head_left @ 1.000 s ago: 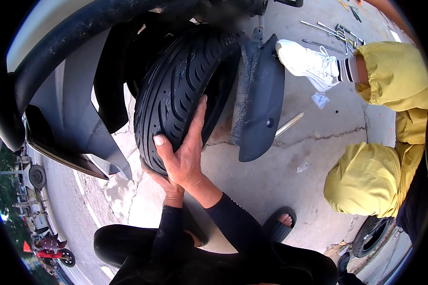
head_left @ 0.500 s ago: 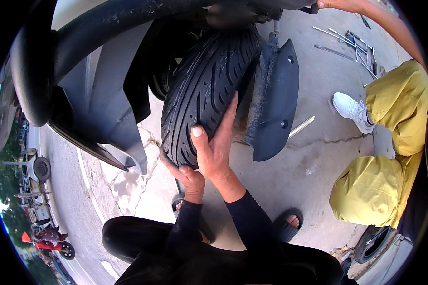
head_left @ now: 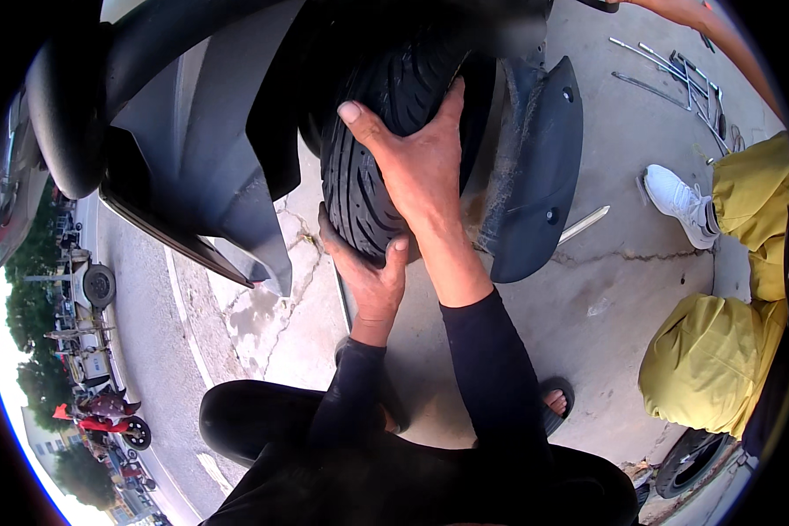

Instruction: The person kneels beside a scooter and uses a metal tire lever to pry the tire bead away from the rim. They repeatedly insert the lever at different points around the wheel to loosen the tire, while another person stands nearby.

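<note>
A black treaded tire [head_left: 352, 197] sits upright under a vehicle, between a grey angular body panel [head_left: 188, 167] and a dark scuffed mudguard piece [head_left: 545, 175]; its top is hidden in shadow. My right hand [head_left: 412, 167] grips the tire high up, thumb across the tread and fingers over the right edge. My left hand [head_left: 368, 280] is wrapped around the lower end of the tire from the left, with the thumb on its underside.
A co-worker's arm [head_left: 675, 10] reaches in at top right, above their yellow trousers [head_left: 710, 359] and white shoe [head_left: 675, 197]. Metal tools [head_left: 675, 79], a long strip [head_left: 583, 223] and another tire [head_left: 684, 465] lie on the pavement. Parked vehicles [head_left: 92, 351] line the road at left.
My right hand has moved up the tire, and my left hand has followed upward and rightward. The co-worker's white shoe moved back from the mudguard, and their arm came into view overhead.
</note>
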{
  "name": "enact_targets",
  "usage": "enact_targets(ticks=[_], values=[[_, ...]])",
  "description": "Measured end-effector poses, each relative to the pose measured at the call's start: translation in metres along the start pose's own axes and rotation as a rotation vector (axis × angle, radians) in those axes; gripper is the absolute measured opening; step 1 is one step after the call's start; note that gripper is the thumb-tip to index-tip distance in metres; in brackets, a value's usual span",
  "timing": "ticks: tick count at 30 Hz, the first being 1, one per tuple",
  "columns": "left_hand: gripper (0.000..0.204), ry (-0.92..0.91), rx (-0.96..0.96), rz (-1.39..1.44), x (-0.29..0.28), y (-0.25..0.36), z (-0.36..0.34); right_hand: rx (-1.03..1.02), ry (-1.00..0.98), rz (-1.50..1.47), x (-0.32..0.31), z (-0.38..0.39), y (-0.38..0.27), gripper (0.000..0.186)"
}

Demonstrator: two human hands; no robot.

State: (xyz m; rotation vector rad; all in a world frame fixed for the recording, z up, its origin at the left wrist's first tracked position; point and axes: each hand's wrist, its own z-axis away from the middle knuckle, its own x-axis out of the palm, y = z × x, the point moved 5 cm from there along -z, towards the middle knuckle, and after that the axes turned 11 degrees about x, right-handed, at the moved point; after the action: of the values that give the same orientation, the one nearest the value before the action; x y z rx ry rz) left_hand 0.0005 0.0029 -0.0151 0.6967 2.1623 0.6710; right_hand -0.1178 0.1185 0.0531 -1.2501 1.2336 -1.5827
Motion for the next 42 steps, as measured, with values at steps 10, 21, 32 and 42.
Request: enact_targets(ticks=[10,21,32,42], values=[[0.099,-0.521,0.029,-0.099,-0.048,0.017,0.026,-0.006,-0.161,-0.354,-0.042,0.057,-0.005,0.109],[0.019,-0.398,0.947,0.822,-0.269,0.264,-0.084,0.338,-0.231,-0.358,-0.174,0.055,0.017,0.091],[0.016,-0.823,0.947,1.132,-0.222,0.254,-0.093,0.232,-0.112,-0.297,-0.187,0.057,0.019,0.073],[0.023,-0.918,0.848,1.267,-0.213,0.238,-0.096,0.277,-0.102,-0.364,-0.188,0.052,0.030,0.077]])
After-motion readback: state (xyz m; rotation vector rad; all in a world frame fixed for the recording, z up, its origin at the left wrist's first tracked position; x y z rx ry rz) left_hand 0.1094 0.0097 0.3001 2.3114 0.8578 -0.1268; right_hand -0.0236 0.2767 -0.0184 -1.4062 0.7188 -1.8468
